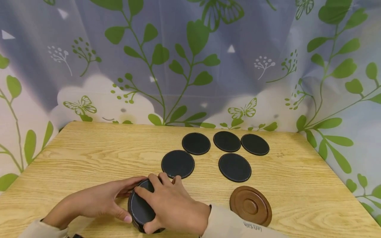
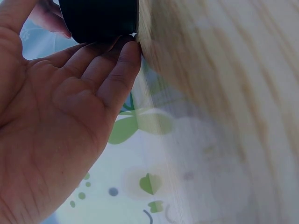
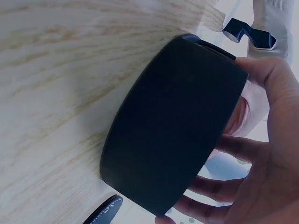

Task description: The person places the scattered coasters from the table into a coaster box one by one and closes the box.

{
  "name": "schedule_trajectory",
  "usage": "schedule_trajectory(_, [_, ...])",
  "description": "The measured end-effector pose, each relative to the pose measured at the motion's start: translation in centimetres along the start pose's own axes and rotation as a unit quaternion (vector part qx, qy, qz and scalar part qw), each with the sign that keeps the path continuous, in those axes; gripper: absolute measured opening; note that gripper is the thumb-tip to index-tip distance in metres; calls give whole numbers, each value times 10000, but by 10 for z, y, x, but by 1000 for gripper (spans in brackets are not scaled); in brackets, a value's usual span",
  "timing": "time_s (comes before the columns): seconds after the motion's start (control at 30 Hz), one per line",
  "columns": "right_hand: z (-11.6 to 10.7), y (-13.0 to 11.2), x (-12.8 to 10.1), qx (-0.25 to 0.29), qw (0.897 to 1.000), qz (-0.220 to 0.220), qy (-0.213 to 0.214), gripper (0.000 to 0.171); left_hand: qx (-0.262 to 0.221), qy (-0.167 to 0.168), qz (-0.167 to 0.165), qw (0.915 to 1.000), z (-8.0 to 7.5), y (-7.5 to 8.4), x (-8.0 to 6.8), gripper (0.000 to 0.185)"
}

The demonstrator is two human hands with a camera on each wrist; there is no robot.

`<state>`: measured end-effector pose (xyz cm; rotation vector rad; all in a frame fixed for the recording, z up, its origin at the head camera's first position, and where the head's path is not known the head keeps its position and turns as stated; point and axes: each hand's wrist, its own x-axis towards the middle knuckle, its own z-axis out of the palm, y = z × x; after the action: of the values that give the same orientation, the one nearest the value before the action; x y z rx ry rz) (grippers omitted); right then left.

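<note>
A short, round black coaster holder (image 1: 139,205) stands at the table's front, its top a black disc with pale stitching round the edge. Across that top spreads my right hand (image 1: 174,201), thumb on the near rim and fingertips over the far rim, gripping it. The right wrist view shows the holder's smooth black side (image 3: 173,126) close to the wood. My left hand (image 1: 99,200) is at the holder's left, thumb stretched toward the near side. In the left wrist view its nearly straight fingers (image 2: 119,77) meet the holder's side (image 2: 100,21).
Several black stitched coasters lie flat beyond my hands, among them a near-left one (image 1: 178,164) and a near-right one (image 1: 234,167). A brown disc with raised rings (image 1: 250,205) lies right of my right hand. A leaf-patterned curtain (image 1: 190,82) hangs behind the wooden table (image 1: 89,155).
</note>
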<state>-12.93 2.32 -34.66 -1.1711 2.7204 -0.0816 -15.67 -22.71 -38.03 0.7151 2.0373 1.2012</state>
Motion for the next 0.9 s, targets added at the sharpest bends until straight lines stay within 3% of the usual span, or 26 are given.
schedule_trajectory(0.9, [9,-5,-12,-138,9997,72,164,90,-149,-58,186,9997,0,-4,0,101])
